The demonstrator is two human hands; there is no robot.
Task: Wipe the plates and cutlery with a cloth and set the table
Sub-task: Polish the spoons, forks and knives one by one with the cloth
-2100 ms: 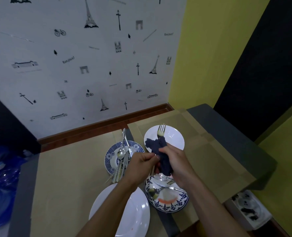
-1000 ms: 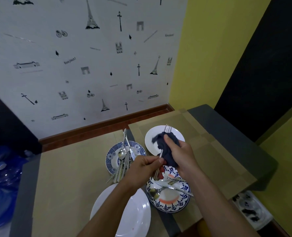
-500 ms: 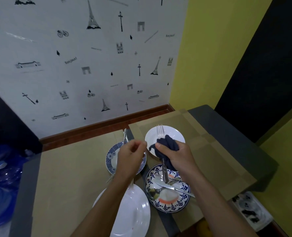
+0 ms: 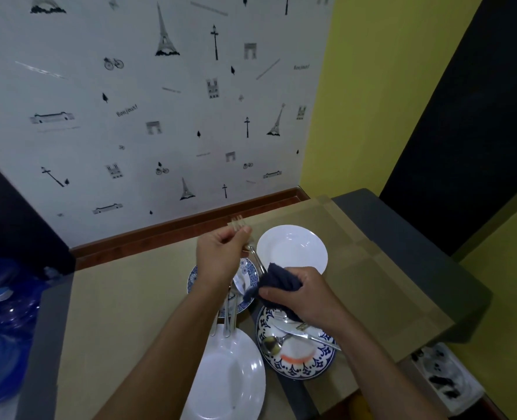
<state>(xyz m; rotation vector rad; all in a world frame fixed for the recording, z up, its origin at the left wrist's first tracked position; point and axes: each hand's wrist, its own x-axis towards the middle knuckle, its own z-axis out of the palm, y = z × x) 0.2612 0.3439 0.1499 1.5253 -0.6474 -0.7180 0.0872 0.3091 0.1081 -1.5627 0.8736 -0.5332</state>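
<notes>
Fork [image 4: 254,258]: silver. Its neck was pinched between the curled fingertips [image 4: 245,230] and thumb of the left hand [image 4: 220,256]. The tines stood above those fingers, blurred, over the far edge of the table setting. The handle slanted down and to the right, and its end was buried in the cloth [image 4: 278,278]. The piece was held in the air above the plates, touching none of them.

Cloth: dark blue and bunched. It was gripped in the closed fingers of the right hand [image 4: 307,294] and wrapped round the fork's handle end.

Left blue-patterned plate [image 4: 192,278]: directly under the left hand. It held a bundle of cutlery [image 4: 231,313], spoon bowls among it, with handles reaching over the near rim.

Near blue-patterned plate [image 4: 299,371]: below the right wrist, with a white centre bearing an orange-red band. It held a spoon [image 4: 271,344] and a knife [image 4: 310,334] lying across it.

Far white plate [image 4: 293,247]: plain, nothing in it, just beyond the cloth.

Near white plate [image 4: 226,383]: plain, nothing in it. It lay partly beneath the left forearm, just beside the near blue-patterned plate.

Placemats: one tan left mat [image 4: 123,298] and one tan right mat [image 4: 387,283], laid on a dark grey table [image 4: 408,228].
</notes>
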